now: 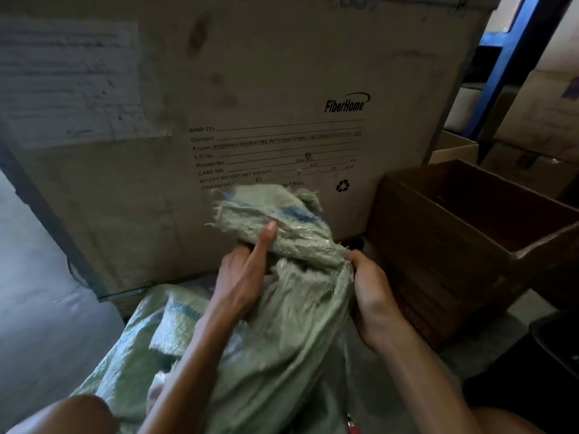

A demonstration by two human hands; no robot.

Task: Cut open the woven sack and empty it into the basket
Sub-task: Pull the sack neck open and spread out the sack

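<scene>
A pale green woven sack (282, 333) with blue stripes and frayed edges lies bunched in front of me, its gathered top raised toward a big crate. My left hand (244, 277) holds the sack's top, thumb pressed along the fabric and fingers tucked under a fold. My right hand (372, 292) grips the bunched neck from the right side. A brown rectangular basket (445, 245) stands open just right of the sack, its inside dark. No cutting tool is in view.
A large crate (250, 104) printed "FiberHome" stands close behind the sack. Cardboard boxes (454, 148) and a blue shelf post (507, 67) stand at the back right. A dark object (557, 343) sits at the right edge. Grey floor (37, 277) lies to the left.
</scene>
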